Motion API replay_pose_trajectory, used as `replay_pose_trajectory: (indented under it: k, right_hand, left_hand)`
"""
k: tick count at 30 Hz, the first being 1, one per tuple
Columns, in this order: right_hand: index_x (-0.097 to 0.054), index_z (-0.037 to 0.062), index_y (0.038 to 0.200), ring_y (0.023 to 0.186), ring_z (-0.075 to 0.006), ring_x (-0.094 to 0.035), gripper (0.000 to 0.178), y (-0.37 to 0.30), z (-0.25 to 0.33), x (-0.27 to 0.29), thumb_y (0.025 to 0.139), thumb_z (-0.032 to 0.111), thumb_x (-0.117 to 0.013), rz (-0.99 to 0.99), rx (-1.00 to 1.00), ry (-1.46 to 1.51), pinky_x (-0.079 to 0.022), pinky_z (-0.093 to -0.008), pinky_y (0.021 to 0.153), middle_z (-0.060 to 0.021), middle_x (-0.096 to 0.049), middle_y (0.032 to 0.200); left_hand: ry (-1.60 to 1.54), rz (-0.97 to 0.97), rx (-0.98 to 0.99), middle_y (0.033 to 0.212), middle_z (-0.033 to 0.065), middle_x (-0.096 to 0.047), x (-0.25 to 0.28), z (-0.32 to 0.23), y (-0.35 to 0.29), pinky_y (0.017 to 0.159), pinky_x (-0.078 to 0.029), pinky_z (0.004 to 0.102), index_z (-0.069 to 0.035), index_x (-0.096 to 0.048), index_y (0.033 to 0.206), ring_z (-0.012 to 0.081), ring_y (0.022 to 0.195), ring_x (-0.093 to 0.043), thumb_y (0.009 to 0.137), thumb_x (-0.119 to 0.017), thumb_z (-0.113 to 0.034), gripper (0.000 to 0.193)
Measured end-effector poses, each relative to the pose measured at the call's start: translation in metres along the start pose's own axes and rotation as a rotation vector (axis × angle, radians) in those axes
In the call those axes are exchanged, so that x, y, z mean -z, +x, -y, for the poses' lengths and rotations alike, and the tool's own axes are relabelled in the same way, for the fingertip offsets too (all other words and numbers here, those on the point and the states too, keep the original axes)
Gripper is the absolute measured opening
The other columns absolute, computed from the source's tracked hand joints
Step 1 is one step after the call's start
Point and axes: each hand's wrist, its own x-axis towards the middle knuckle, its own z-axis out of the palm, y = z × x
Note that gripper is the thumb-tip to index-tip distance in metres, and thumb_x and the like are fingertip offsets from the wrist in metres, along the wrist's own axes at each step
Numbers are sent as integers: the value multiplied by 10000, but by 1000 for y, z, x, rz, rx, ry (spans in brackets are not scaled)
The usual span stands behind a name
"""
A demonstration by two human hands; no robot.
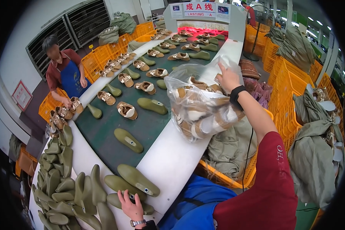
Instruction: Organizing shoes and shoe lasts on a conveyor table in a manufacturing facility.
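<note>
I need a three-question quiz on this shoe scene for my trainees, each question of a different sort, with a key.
1. Multiple choice: What is the right hand holding?
(a) a metal tray
(b) a clear plastic bag of shoes
(c) a standing fan
2. True or false: The left hand is on the bag too.
3. Fill the gap: The person across the belt wears a ___ apron.

Key:
1. b
2. False; it is at the green shoe forms
3. blue
</note>
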Motion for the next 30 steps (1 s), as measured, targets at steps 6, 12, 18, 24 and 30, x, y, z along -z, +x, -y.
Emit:
replay_pose_trajectory:
  k: [6,12,18,24,30]
  right_hand:
    - [-349,119,1370,1092,-359,-544,695,15,-19,-21,804,395,-642,200,-164,55,-485,-423,833,-209,-532,1213]
    - [-477,59,1232,945,-209,-591,487,21,24,12,799,169,-671,128,-179,981,-486,-316,759,-120,-605,1013]
    - [-513,88,1182,973,-143,-549,414,-67,103,70,784,92,-628,718,316,1117,-461,-299,853,-57,-560,1084]
    - [-578,105,940,756,-286,-578,205,-180,187,77,749,32,-586,318,1160,662,-459,-387,667,-72,-589,777]
    - [-554,127,929,760,-213,-500,267,-256,245,62,672,86,-612,413,1605,682,-398,-335,672,-27,-497,776]
  left_hand:
    - [6,-9,-7,1344,201,-424,0,1,0,783,-472,434,-55,-540,1142,398,976,-564,777,-670,-190,409]
    - [1,-5,33,1336,197,-430,-1,1,0,780,-476,433,-52,-546,1127,394,972,-568,766,-678,-185,407]
    - [-54,83,-4,1345,200,-418,6,5,7,868,-462,432,-60,-545,1146,401,1091,-519,761,-690,-182,428]
    - [-211,-8,-89,1237,232,-492,27,-3,5,940,-412,438,6,-568,1104,408,1128,-472,745,-693,-122,400]
    - [-1358,281,259,1220,193,-542,56,-66,22,892,-452,338,-41,-240,1407,230,1080,-559,824,-627,-83,702]
